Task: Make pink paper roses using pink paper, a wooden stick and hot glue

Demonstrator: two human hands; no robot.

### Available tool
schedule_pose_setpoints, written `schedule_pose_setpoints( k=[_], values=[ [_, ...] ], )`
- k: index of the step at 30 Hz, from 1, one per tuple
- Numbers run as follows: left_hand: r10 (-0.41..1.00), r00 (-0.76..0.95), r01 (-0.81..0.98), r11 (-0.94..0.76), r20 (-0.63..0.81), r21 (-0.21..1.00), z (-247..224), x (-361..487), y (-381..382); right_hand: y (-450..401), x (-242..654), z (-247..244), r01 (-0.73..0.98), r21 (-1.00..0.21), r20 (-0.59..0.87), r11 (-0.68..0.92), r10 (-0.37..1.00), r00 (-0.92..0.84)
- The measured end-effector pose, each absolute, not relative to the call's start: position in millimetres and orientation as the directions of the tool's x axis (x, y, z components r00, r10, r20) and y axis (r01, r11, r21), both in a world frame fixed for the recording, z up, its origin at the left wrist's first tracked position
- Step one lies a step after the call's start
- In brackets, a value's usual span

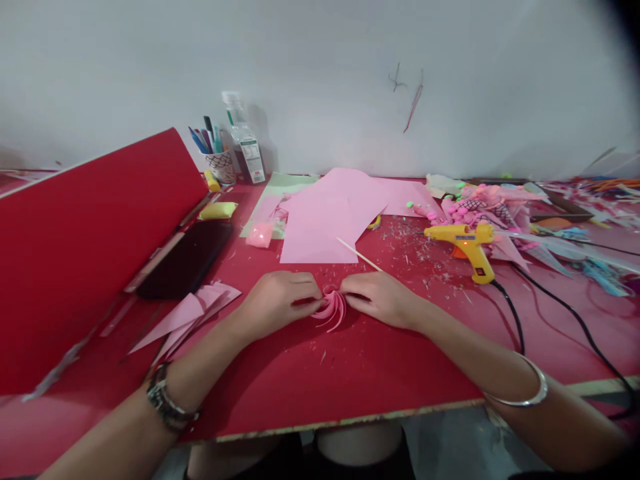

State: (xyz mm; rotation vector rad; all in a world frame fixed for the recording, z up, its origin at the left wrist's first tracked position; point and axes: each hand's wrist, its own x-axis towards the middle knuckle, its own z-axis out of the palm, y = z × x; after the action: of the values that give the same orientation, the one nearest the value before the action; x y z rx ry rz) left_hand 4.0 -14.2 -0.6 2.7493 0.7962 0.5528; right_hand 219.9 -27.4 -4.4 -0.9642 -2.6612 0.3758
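A small fringed piece of pink paper [332, 311], its strips curling downward, is pinched between my two hands just above the red tabletop. My left hand [286, 301] has fingers closed on its left side. On the opposite side my right hand [379, 297] grips it with thumb and fingertips together. A thin pale stick [359, 255] reaches out beyond my right hand; whether that hand touches it I cannot tell. Pink paper sheets [320, 230] lie just past my hands, and cut pink paper triangles [187, 313] rest beside my left forearm.
A yellow glue gun [467, 245] with a black cord lies right, before a heap of pink paper pieces [493, 207]. At left are a dark phone [186, 260], a raised red board [95, 247], a pen cup [220, 167] and a bottle [250, 157]. Paper scraps litter the table.
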Motion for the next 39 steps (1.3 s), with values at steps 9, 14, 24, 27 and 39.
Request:
schedule_pose_setpoints(
  k=[9, 14, 24, 27, 39],
  values=[
    [0.424, 0.794, 0.469, -0.883, 0.435, 0.006, 3, 3, -15, -31, 221, -3, 0.528, -0.302, 0.371, 0.793, 0.609, -0.701],
    [0.307, 0.793, 0.474, -0.854, 0.526, -0.216, 9, 3, -18, -36, 221, 3, 0.554, -0.131, 0.502, 0.822, 0.537, -0.678],
    [0.226, 0.809, 0.471, -0.802, 0.543, -0.367, 16, 6, -27, -38, 221, 5, 0.53, -0.039, 0.567, 0.847, 0.456, -0.686],
    [0.223, 0.816, 0.47, -0.793, 0.534, -0.387, 15, 6, -27, -38, 222, 5, 0.525, -0.016, 0.552, 0.851, 0.445, -0.705],
    [0.266, 0.824, 0.485, -0.789, 0.501, -0.378, 15, 7, -26, -36, 219, 2, 0.54, -0.117, 0.451, 0.834, 0.529, -0.719]
  ],
)
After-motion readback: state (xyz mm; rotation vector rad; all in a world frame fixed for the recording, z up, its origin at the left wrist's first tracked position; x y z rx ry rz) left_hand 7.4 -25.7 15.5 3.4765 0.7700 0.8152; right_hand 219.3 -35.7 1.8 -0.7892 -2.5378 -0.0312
